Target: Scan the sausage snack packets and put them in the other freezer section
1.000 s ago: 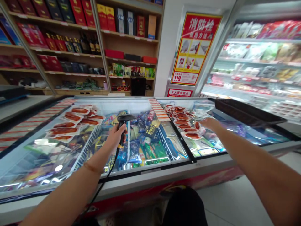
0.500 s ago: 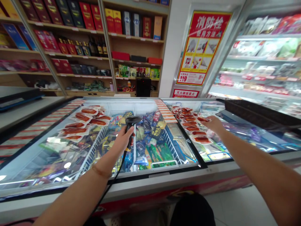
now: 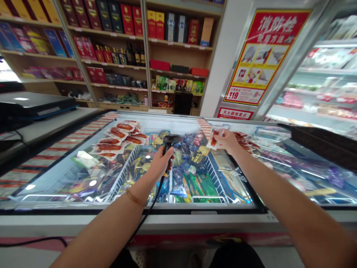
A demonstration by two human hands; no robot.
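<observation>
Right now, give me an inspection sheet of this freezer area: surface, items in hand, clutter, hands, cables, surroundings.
Surface: glass-topped chest freezer, lids shut, packaged frozen goods in wire baskets below.
Job's things: black barcode scanner gripped in the left hand; one sausage packet lifted in the right hand, close beside the scanner head.
Clutter: left stack of sausage packets on the glass; more packets behind the right hand.
Hands: both closed on their items.
Cables: black scanner cord runs from the handle over the freezer's front edge.
Surroundings: boxed goods on wooden shelves, red fire-hydrant poster, open chiller at right.
</observation>
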